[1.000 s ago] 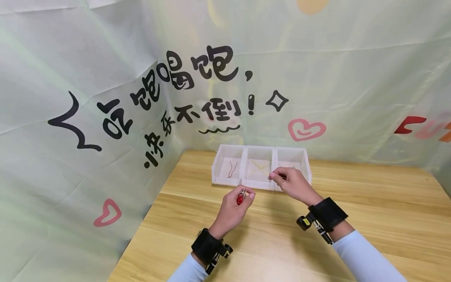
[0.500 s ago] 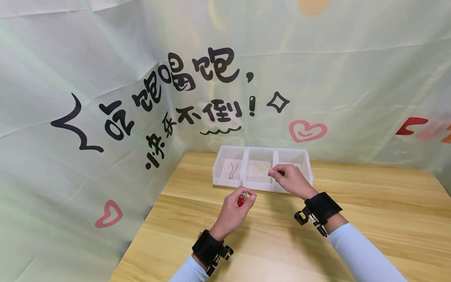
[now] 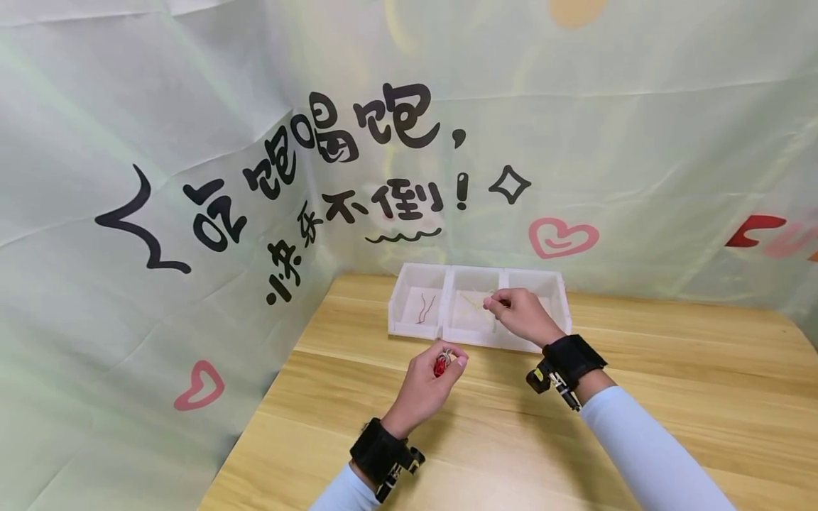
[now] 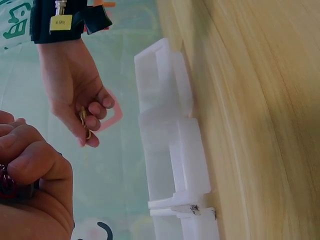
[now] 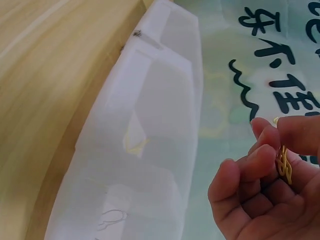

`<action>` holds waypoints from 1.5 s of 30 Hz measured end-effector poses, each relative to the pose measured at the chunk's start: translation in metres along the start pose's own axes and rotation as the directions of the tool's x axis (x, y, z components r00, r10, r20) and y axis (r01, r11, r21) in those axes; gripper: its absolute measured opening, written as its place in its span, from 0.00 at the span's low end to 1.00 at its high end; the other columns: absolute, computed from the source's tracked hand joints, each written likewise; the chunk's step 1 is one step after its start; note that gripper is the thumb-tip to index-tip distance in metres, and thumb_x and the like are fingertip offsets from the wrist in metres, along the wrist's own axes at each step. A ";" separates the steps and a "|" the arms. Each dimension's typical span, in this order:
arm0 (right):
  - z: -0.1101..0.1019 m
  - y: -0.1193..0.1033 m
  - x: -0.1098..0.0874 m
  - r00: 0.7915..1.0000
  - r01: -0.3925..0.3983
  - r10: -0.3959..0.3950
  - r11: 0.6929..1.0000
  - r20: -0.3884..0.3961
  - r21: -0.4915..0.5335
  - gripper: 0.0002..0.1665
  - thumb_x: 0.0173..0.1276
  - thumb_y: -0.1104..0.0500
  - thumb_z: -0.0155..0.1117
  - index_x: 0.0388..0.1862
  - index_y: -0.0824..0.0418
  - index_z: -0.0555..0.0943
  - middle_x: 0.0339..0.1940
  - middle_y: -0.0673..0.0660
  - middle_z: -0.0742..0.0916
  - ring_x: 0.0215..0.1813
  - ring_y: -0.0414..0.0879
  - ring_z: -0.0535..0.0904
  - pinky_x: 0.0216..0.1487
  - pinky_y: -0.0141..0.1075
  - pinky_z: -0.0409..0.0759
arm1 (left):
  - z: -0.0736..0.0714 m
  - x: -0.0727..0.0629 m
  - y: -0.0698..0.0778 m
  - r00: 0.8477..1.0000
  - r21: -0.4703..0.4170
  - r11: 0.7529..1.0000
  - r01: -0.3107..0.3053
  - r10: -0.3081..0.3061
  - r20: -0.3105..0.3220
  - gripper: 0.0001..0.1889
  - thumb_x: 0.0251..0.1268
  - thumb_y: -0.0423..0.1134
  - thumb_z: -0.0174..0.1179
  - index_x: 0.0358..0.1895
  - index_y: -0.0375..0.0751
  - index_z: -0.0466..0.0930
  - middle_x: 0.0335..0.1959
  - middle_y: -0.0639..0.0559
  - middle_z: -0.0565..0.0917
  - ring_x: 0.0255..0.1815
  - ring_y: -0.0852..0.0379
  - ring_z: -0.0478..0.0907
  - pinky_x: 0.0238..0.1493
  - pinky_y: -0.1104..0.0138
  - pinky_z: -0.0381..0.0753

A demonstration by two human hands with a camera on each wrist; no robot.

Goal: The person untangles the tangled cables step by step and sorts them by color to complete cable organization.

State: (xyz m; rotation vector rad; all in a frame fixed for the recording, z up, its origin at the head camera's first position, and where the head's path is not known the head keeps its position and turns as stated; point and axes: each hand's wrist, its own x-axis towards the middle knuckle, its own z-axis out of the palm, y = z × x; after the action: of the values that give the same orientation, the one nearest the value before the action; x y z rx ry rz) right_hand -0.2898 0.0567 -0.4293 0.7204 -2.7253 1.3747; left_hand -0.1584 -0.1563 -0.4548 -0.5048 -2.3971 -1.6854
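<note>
1. Since the earlier frame, the right hand (image 3: 525, 312) has moved slightly leftward and farther back; its fingertips appear over the tray's (image 3: 415, 330) middle compartment, near the worktop's (image 3: 671, 369) back edge.
2. Its fingers pinch yellow loops (image 5: 283, 167); the left hand's (image 3: 422, 380) curl round a red-and-pale bundle (image 3: 441, 364), before the tray's front edge.
3. Any letting go is best done low, one loop at a time, I judge.
4. Loop count is hidden; the left wrist view crops the left hand.
</note>
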 end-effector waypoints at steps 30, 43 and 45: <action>-0.001 -0.007 -0.009 0.999 -0.044 0.044 0.999 0.026 0.003 0.26 0.81 0.49 0.54 0.65 0.66 0.78 0.57 0.64 0.84 0.56 0.59 0.81 0.54 0.53 0.79 | 0.003 0.001 0.001 1.000 0.001 1.000 0.010 -0.010 0.015 0.12 0.76 0.47 0.58 0.49 0.42 0.82 0.22 0.58 0.71 0.22 0.64 0.67 0.25 0.71 0.68; 0.000 -0.009 -0.019 1.000 -0.005 0.005 1.000 0.012 0.011 0.24 0.79 0.49 0.57 0.62 0.66 0.80 0.54 0.62 0.86 0.53 0.55 0.82 0.50 0.50 0.80 | 0.005 0.000 0.001 0.999 -0.004 0.999 0.035 -0.035 0.011 0.08 0.73 0.45 0.62 0.50 0.51 0.83 0.22 0.57 0.68 0.22 0.62 0.64 0.26 0.70 0.64; 0.000 -0.009 -0.021 1.000 0.001 -0.001 1.000 0.014 0.012 0.23 0.79 0.50 0.57 0.61 0.66 0.80 0.53 0.61 0.86 0.52 0.55 0.82 0.50 0.49 0.80 | 0.005 0.000 0.001 0.999 -0.001 0.999 0.033 -0.033 0.014 0.09 0.73 0.44 0.62 0.52 0.52 0.83 0.22 0.57 0.67 0.23 0.62 0.63 0.27 0.70 0.63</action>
State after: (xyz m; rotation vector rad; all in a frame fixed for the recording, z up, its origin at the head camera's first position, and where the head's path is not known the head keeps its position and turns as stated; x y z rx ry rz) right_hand -0.2670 0.0606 -0.4271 0.7349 -2.7288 1.3926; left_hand -0.1576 -0.1509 -0.4556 -0.4808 -2.4269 -1.7027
